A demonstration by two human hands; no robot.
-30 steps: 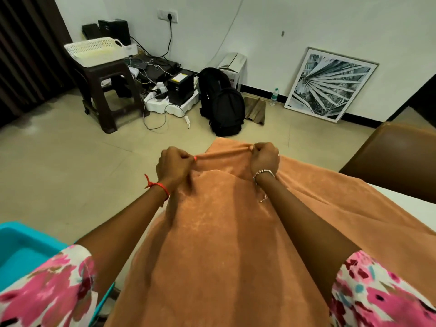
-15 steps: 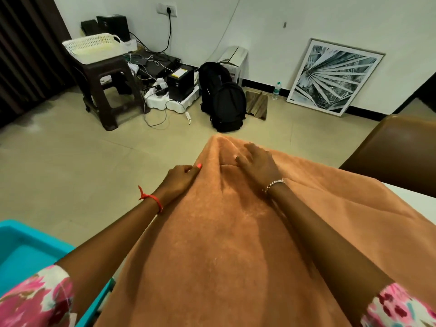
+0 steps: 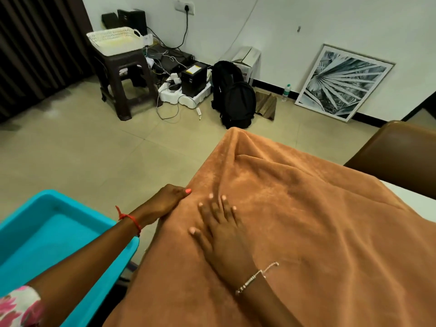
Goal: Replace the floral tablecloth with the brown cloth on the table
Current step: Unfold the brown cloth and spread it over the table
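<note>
Hands pulled back | right hand flat on brown cloth | blue tub beside

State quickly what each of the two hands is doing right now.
Left hand: at the brown cloth edge; grip cannot be told.
Right hand: open, flat on the cloth.

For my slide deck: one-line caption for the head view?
Right hand flat on the brown cloth and left hand at its edge, beside a turquoise bin.

Both hands flat on brown cloth
</note>
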